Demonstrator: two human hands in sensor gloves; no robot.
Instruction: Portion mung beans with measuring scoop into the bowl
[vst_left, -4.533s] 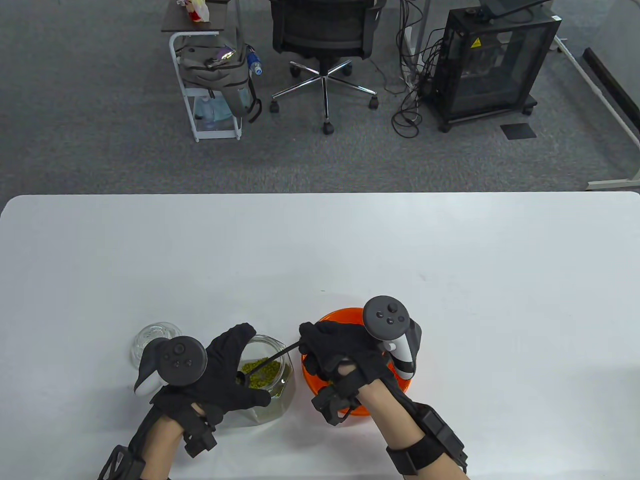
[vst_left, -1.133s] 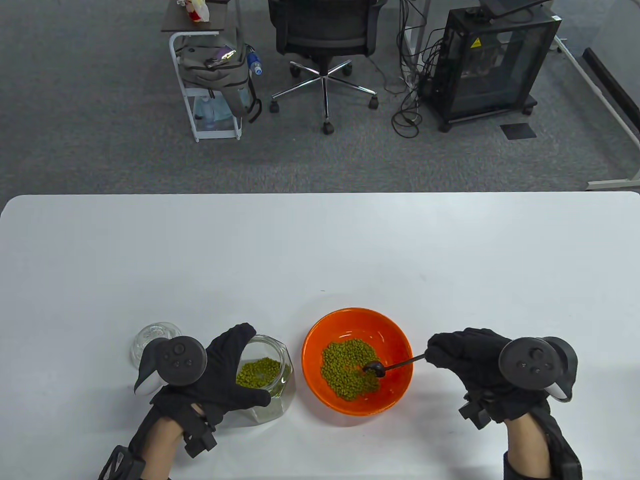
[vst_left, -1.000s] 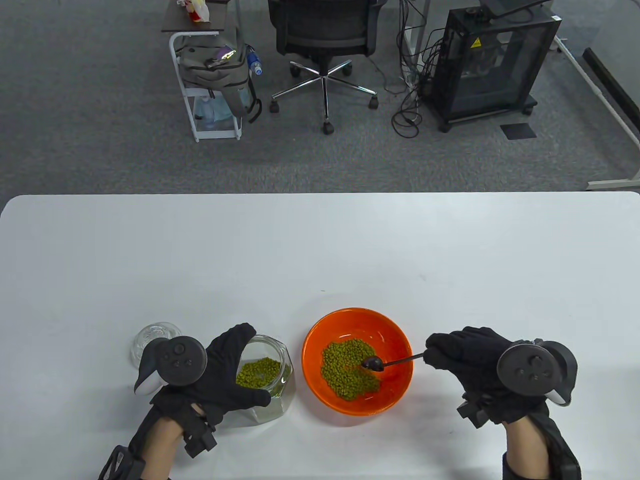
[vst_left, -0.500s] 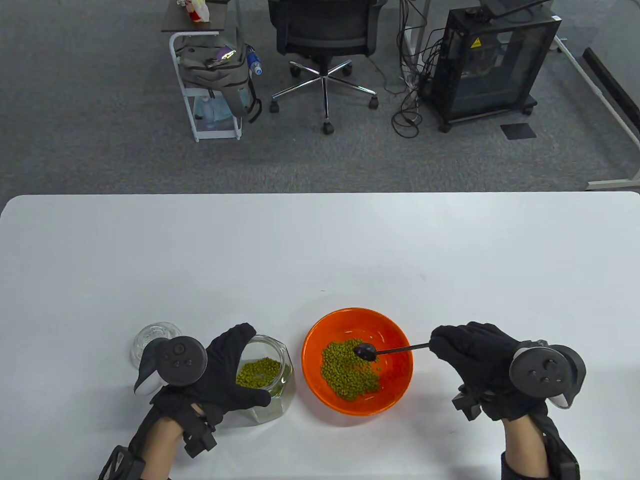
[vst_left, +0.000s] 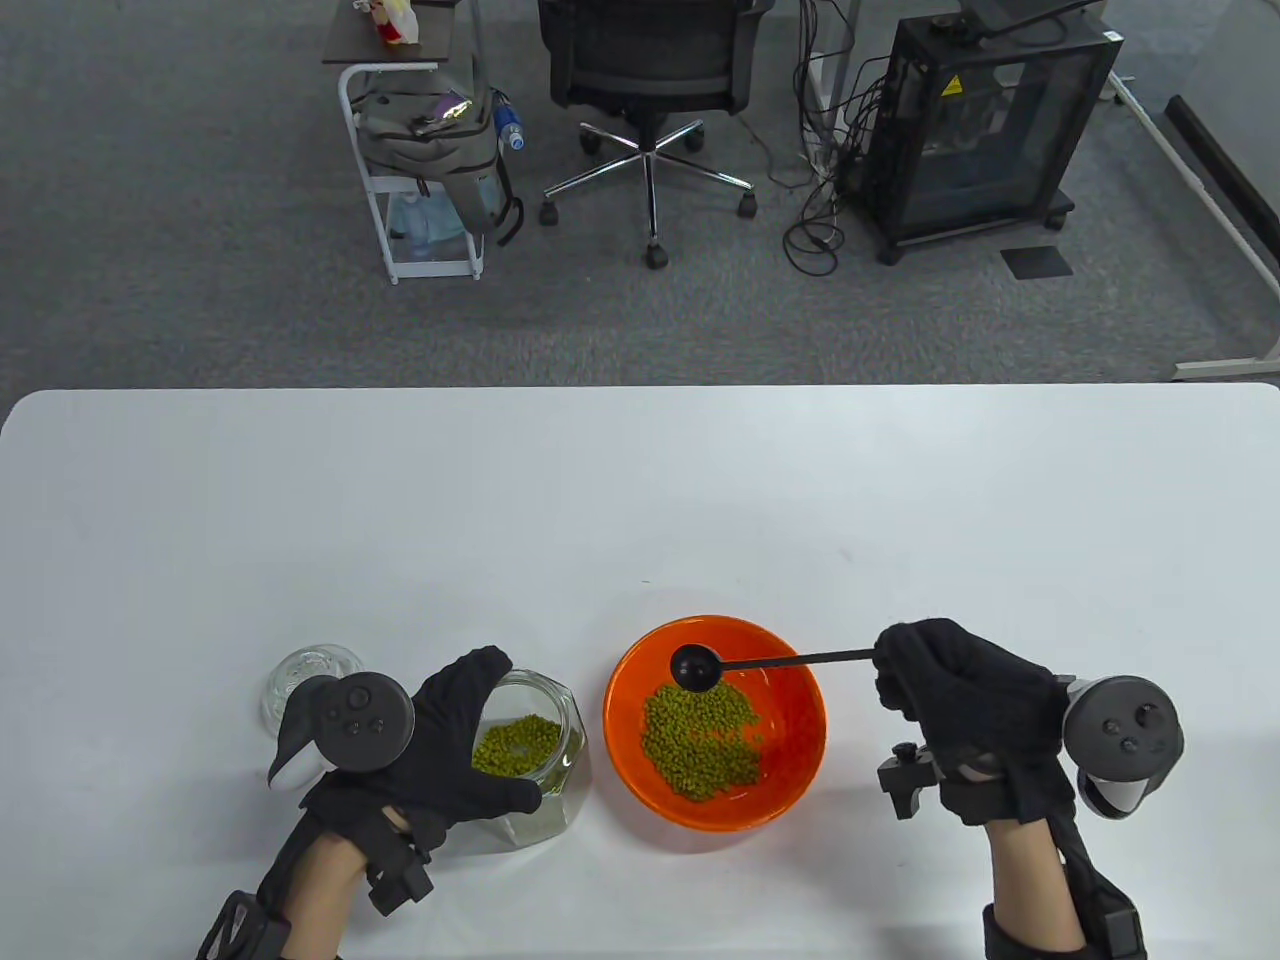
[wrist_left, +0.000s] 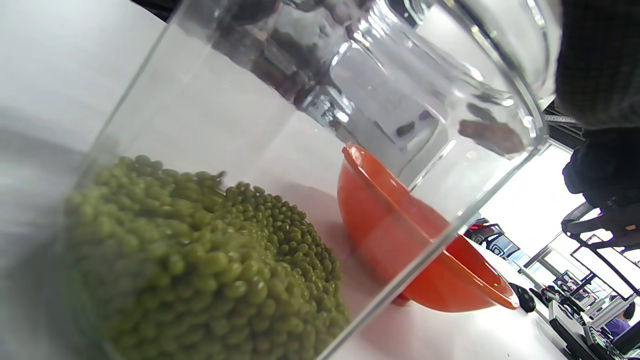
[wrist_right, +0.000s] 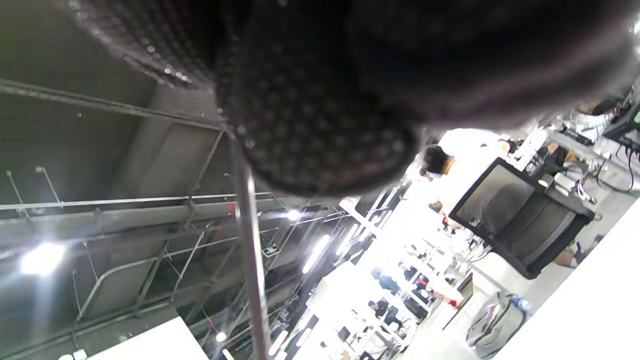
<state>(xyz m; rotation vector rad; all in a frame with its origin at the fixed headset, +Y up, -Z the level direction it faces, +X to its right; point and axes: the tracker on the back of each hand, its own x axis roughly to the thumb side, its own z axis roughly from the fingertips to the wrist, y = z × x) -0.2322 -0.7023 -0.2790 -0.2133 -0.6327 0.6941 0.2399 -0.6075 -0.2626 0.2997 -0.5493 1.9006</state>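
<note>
Two hands on the job in the table view. Your left hand (vst_left: 455, 745) wraps thumb and fingers around the faceted glass jar (vst_left: 530, 760), steadying it and, it looks, tipping it toward the bowl so the scoop has an easy way in. Your right hand (vst_left: 965, 700) has its fingers curled tight on the end of the black measuring scoop (vst_left: 770, 662), its thin handle lying level and its round cup hanging over the far rim area of the orange bowl (vst_left: 790, 740), above the mound of mung beans (vst_left: 705, 735) already tipped in. The cup reads dark and, I'd judge, emptied. More beans wait in the jar. A clear glass lid (vst_left: 300, 672) sits just beyond your left hand on the white table (vst_left: 640, 500).

Left wrist view now: smooth, thick glass wall (wrist_left: 350, 100) right up close, small glossy green beans (wrist_left: 200, 260) heaped inside, and the bowl's shiny orange side (wrist_left: 400, 240) just beside the jar. Your fingers barely show here.

Right wrist view: dotted grip fabric of your glove (wrist_right: 310, 130) fills the top, and the slim metal-looking scoop handle (wrist_right: 250, 250) runs down from it, pinched firmly.
</note>
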